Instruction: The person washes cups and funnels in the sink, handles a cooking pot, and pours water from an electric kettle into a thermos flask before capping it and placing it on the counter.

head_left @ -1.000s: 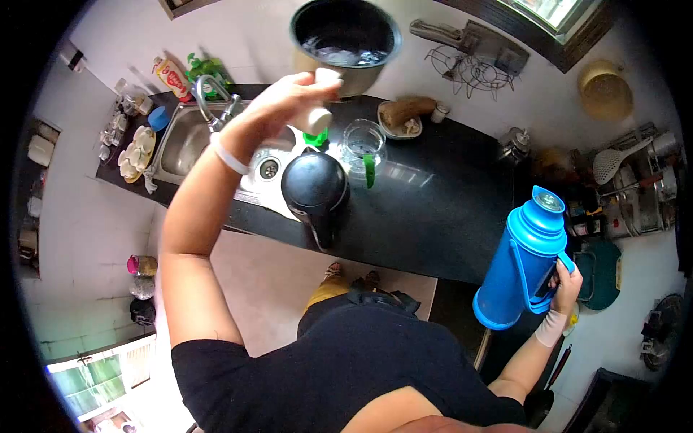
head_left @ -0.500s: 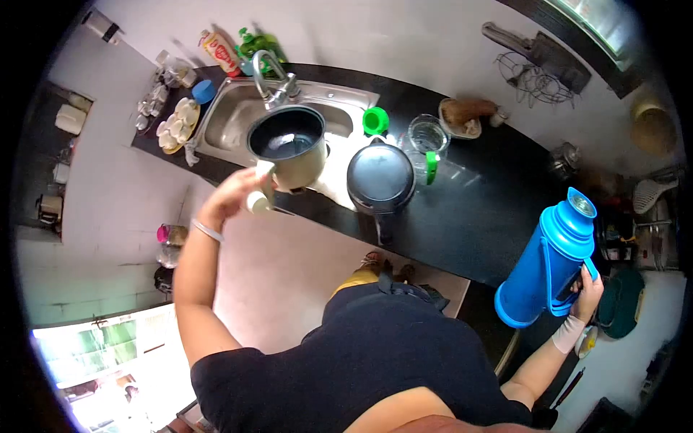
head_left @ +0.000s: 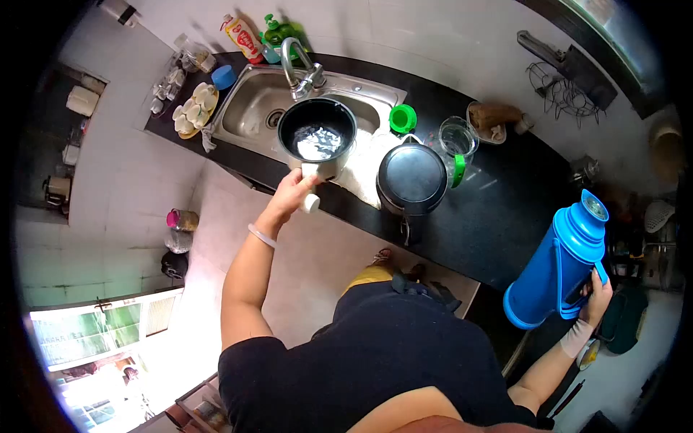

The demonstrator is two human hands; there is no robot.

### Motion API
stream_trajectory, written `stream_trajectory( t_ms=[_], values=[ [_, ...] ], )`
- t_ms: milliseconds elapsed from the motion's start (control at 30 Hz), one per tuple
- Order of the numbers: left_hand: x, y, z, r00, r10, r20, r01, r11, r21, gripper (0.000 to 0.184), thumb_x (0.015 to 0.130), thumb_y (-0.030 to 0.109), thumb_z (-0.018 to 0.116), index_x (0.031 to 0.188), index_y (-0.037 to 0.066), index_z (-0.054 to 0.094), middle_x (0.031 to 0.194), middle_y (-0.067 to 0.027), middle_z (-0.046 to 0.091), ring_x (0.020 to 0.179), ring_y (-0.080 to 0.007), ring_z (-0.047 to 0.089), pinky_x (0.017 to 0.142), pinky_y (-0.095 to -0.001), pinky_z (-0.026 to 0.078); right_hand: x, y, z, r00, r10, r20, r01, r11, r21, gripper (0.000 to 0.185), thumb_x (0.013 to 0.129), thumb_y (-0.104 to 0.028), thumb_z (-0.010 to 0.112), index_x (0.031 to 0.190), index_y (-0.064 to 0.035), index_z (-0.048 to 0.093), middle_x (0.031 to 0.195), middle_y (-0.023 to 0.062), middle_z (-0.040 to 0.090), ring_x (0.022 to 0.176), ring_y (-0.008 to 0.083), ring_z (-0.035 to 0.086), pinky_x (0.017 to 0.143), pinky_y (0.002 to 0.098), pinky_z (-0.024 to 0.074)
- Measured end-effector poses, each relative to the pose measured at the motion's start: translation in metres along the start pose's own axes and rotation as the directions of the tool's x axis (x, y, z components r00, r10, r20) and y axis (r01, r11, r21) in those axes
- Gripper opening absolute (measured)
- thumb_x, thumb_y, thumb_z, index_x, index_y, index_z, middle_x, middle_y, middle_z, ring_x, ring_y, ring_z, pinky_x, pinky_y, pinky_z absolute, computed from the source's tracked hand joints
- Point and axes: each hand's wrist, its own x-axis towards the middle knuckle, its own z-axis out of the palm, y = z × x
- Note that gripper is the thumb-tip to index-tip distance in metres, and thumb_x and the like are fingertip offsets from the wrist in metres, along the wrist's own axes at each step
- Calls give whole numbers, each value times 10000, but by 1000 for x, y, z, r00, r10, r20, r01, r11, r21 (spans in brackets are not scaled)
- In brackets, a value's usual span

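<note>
My left hand grips the pale handle of a dark-lined pot, which is over the front edge of the steel sink and has shiny liquid inside. At the right, my right hand is closed on the handle of a blue thermos flask, held upright with a slight tilt and its mouth uncovered. Between them, a black-lidded kettle stands on the counter, beside a glass jug with a green handle and a green lid.
The dark counter runs along the wall. A tray of white cups is left of the sink, near a blue lid. Bottles stand behind the faucet. A cleaver hangs on the wall.
The pot in my left hand has come down from high above the counter to the sink's front edge. The view has shifted; my right hand still holds the flask.
</note>
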Motion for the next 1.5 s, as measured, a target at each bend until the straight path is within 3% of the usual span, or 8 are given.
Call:
stream_trajectory(
  t_ms=[100,233,467,833,1033,1167,1233,1500],
  values=[
    [10,5,-18,982,91,-164,38,760,649,407,831,344,557,1076,20,520,902,-133,615,851,-225,598,727,-370,460,0,3,2,1000,-18,4,18,1000,-6,121,844,-146,562,841,-26,579,580,-31,437,460,55,386,435,201,293],
    [9,37,-21,968,133,-212,140,412,900,421,785,400,584,949,17,522,897,-201,615,857,-374,582,736,-441,452,-8,-10,13,1000,-28,-1,28,999,-21,115,845,-150,564,832,-37,578,581,-32,441,463,52,391,436,198,295],
    [40,32,-17,941,337,-31,20,36,999,271,795,311,562,847,45,565,789,-133,637,736,-304,625,612,-454,474,-10,-12,12,999,-9,37,11,998,-66,122,847,-160,565,797,-48,563,589,-34,446,473,47,396,437,195,300],
    [92,25,18,995,60,-74,95,-551,829,189,815,197,503,877,139,672,875,-30,658,762,-218,617,500,-440,424,-11,-3,8,999,-3,51,6,999,-47,144,838,-169,573,774,-43,546,581,-37,436,473,47,394,442,200,307],
    [56,43,-22,973,-13,-230,225,273,936,420,799,372,512,1009,17,595,1007,-206,607,975,-310,586,797,-392,459,-5,8,0,998,-14,63,19,998,-68,132,822,-160,589,780,-38,560,574,-28,463,452,50,404,430,207,320],
    [35,6,-76,928,-235,-288,303,927,221,376,843,374,545,926,10,588,795,-72,598,682,-168,566,573,-317,465,-3,8,0,998,-10,57,13,998,-64,138,817,-161,593,762,-40,556,561,-24,466,442,52,403,423,208,316],
    [-2,16,-79,974,-123,-189,115,992,-55,306,880,334,508,965,45,563,818,-62,595,642,-127,554,514,-271,449,-2,6,-6,997,-36,75,42,996,-77,138,816,-159,592,754,-42,553,553,-24,465,441,52,401,419,208,312],
    [-86,159,8,903,372,-215,-382,924,-8,365,916,348,451,1046,14,522,879,-65,592,692,-120,575,604,-220,459,2,-4,-16,986,-102,135,121,983,-139,134,802,-146,603,711,-64,547,546,-45,456,450,35,402,414,193,300]
  ],
)
